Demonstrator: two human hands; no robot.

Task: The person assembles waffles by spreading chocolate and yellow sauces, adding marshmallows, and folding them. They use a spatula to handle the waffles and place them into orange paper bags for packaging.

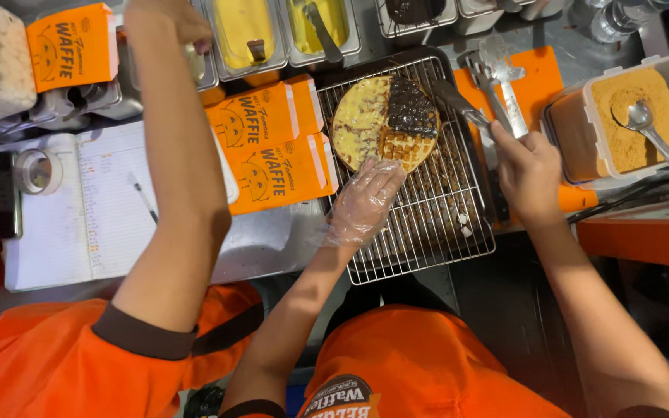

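A round waffle (373,128) lies on a wire rack (427,232). Most of it carries a pale yellow topping, one quarter is dark chocolate (410,108), and one quarter is plain. My left hand (364,203), in a clear plastic glove, touches the waffle's near edge with its fingertips. My right hand (528,172) is to the right of the rack, closed on the handle of a metal spreading knife (458,107). The blade's tip reaches the chocolate quarter. Metal tongs (501,77) lie just beyond that hand on an orange board (543,81).
Orange paper sleeves (272,151) lie left of the rack. Sauce tubs (245,31) line the back. A box of brown crumbs (632,116) with a spoon stands at right. A co-worker's arm (176,162) reaches over a notebook (87,201) with a pen, beside a tape roll (38,172).
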